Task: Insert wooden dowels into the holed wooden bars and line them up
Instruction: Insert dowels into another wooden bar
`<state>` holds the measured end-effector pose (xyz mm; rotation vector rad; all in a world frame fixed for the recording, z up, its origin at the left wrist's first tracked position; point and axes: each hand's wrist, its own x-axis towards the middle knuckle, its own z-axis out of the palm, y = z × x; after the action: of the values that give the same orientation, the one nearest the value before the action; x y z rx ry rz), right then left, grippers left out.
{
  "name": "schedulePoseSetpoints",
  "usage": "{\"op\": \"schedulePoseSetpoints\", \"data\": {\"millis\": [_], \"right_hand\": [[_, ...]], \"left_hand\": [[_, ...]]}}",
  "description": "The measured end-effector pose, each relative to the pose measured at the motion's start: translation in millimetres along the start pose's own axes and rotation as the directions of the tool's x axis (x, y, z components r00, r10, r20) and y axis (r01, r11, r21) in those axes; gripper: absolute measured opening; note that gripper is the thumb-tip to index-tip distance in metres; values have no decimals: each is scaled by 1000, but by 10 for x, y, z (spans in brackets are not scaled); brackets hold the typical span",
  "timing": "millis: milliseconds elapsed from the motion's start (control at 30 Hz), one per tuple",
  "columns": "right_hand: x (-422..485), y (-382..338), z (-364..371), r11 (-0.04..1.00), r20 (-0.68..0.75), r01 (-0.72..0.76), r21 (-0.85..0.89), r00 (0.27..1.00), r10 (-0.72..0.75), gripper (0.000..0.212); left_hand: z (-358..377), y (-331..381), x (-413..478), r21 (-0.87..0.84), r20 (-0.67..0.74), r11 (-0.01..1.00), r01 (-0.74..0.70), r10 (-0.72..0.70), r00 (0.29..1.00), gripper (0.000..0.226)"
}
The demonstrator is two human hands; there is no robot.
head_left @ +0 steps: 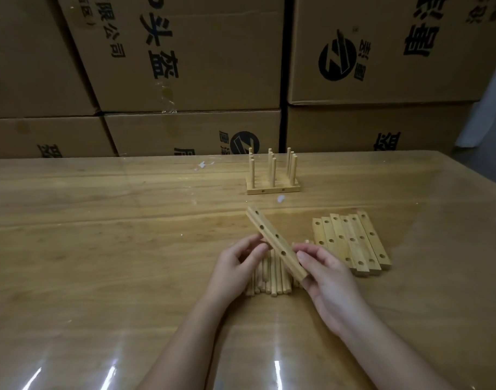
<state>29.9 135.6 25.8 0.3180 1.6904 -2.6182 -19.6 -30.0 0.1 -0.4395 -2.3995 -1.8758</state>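
Note:
A holed wooden bar point(272, 239) is held tilted above the table, with its near end low and its far end raised to the left. My right hand point(327, 280) grips its near end between thumb and fingers. My left hand point(237, 267) pinches its middle from the left. Beneath both hands lies a heap of loose wooden dowels point(269, 280), partly hidden. To the right, several empty holed bars point(354, 243) lie side by side. Farther back stand several finished bars point(272, 187) pushed together, with upright dowels in them.
The wooden table point(100, 235) has a glossy clear cover with small white specks. Stacked cardboard boxes point(185, 66) form a wall right behind its far edge. The table's right edge runs diagonally at the far right.

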Motion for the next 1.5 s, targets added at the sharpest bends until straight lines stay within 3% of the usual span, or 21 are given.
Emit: {"op": "schedulePoseSetpoints", "data": {"millis": [100,200,267,300,367,433,500,600,700,933,1067,1200,1267,1500], "right_hand": [[-48,30,42,991,65,-10,-136,998,19,16],[-73,67,86,974,141,-15,-226,989,48,18],[-73,65,90,938,187,93,-333,982,-31,20],[-55,62,55,855,204,231,-465,967,-150,22],[7,52,-43,483,276,481,-732,857,-435,25],[73,61,-137,165,347,512,-843,752,-561,27],[110,85,-180,49,369,452,-891,781,-504,27],[144,167,-166,-57,413,413,-909,873,-260,63],[167,194,-154,-136,455,435,-890,861,-227,70],[170,170,-154,-63,510,525,-849,780,-363,19],[169,172,-143,-4,476,511,-860,799,-368,23],[187,128,-167,451,212,427,-784,866,-453,24],[211,109,-198,572,124,404,-714,877,-465,23],[229,149,-201,558,147,457,-693,847,-511,14]], "left_hand": [[-63,4,13,-198,95,978,63,-44,994,33],[-98,17,28,-386,177,913,130,-66,982,41],[-105,28,45,-443,145,884,149,-93,985,43],[-104,30,53,-474,119,867,155,-112,987,41],[-114,16,73,-539,57,827,160,-154,986,33],[-128,-17,99,-588,22,790,175,-201,979,25],[-140,-40,117,-612,18,768,186,-222,975,20],[-146,-60,138,-616,12,767,180,-219,976,19],[-135,-55,148,-629,-1,757,177,-228,974,19],[-126,-39,148,-659,-6,729,185,-251,968,19],[-136,0,135,-643,4,739,202,-260,966,19],[-175,30,107,-557,14,784,273,-320,947,27],[-187,36,103,-550,24,781,295,-338,941,28],[-189,35,114,-666,18,712,224,-284,959,23]]}}
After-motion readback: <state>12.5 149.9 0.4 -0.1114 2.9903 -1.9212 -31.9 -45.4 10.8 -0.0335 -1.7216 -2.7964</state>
